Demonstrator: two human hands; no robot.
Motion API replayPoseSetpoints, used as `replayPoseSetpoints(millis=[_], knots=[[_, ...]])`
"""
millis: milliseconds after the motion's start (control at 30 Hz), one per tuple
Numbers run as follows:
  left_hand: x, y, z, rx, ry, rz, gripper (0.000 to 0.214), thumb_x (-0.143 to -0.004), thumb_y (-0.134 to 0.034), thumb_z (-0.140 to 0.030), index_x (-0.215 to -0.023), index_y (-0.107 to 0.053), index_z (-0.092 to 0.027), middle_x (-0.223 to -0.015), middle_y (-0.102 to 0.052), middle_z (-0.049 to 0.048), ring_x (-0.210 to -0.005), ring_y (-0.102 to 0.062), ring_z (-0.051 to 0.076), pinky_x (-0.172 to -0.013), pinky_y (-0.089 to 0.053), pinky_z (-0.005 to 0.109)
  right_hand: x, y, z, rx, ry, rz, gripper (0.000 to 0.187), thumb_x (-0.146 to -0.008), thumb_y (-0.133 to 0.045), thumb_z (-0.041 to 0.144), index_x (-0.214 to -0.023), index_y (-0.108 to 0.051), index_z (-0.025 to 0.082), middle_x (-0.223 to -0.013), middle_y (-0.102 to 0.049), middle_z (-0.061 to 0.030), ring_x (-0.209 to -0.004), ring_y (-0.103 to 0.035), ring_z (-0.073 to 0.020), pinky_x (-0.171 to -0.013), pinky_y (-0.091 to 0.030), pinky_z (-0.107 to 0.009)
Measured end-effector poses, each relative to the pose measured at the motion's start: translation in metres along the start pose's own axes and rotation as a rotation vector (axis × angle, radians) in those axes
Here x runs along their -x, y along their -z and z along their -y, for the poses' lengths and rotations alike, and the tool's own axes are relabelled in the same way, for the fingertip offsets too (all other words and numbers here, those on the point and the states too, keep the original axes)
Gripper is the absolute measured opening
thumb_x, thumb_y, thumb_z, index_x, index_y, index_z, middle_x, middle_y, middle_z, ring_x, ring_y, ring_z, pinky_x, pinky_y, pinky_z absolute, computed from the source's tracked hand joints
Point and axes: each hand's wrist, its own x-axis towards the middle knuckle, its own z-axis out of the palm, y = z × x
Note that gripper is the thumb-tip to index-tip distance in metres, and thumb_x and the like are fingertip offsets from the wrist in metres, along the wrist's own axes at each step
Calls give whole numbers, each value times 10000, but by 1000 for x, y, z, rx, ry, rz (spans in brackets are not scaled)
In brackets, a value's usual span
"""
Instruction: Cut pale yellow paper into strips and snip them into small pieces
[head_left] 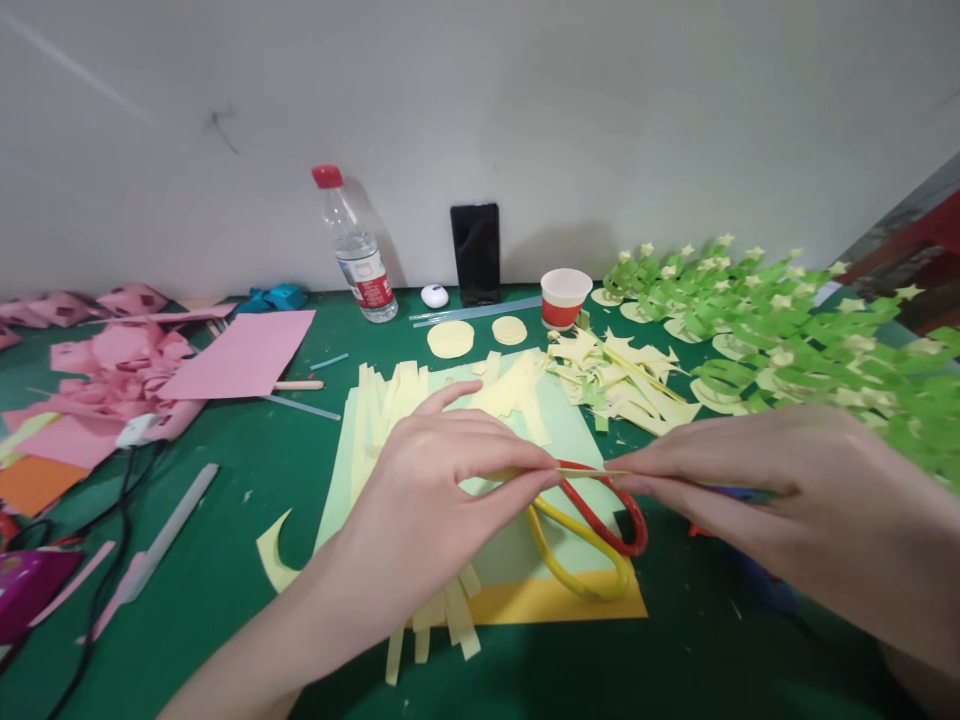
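Between my two hands a thin piece of pale yellow paper (591, 473) is held almost edge-on. My left hand (442, 490) pinches one end between thumb and fingers. The other end sits in the pinch of my right hand (795, 490). Just beneath are scissors with one red and one yellow handle (583, 588); my left hand hides part of them. They lie on light green paper sheets (577, 420), over an orange-yellow sheet (525, 602). Pale yellow paper strips (401, 395) are spread on the sheets, and more stick out below my left wrist.
Two pale yellow paper discs (450, 339) lie behind the sheets, near a paper cup (566, 297), a phone (476, 255) and a water bottle (363, 265). Paper scraps (619, 375) and green paper trees (787, 340) fill the right. Pink paper (240, 355) and a glue stick (171, 530) lie left.
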Motion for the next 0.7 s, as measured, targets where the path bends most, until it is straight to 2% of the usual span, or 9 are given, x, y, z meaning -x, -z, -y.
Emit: replayPoseSetpoints(millis=[100, 233, 400, 567, 700], knots=[[1, 2, 0, -29, -12, -28, 100, -772, -653, -138, -687, -694, -174, -683, -732, -55, -549, -636, 84, -951, -465, 339, 4, 4, -5, 27, -29, -14, 478, -892, -335, 198, -570, -685, 247, -638, -723, 35, -476, -652, -108, -359, -436, -135], [4, -3, 0, -73, -53, -93, 111, -772, -641, -121, -676, -672, -169, -643, -720, -63, -500, -606, 80, -875, -517, 313, -1, 3, -1, 59, -55, -128, 315, -839, -422, 197, -713, -710, 214, -700, -735, 15, -546, -677, -128, -441, -490, -157], [8, -11, -5, -78, -94, -68, 120, -802, -603, -118, -716, -666, -172, -658, -719, -65, -511, -592, 81, -797, -541, 291, -7, -9, 12, -76, -64, -94, 229, -776, -482, 113, -638, -639, 208, -608, -689, 51, -460, -600, -67, -386, -396, -146], [9, -13, -7, -111, -125, -82, 140, -812, -594, -112, -688, -644, -152, -640, -702, -65, -516, -584, 66, -835, -513, 265, -5, -13, 14, -79, -109, -43, 177, -727, -506, 101, -634, -613, 206, -551, -634, 58, -394, -496, -52, -354, -324, -158], [7, -4, -7, -129, -102, -73, 156, -814, -584, -128, -675, -644, -166, -630, -697, -67, -508, -579, 75, -840, -517, 257, -7, -6, 11, -105, -192, -65, 176, -665, -466, 122, -556, -575, 206, -495, -609, 52, -387, -517, -70, -362, -360, -155]])
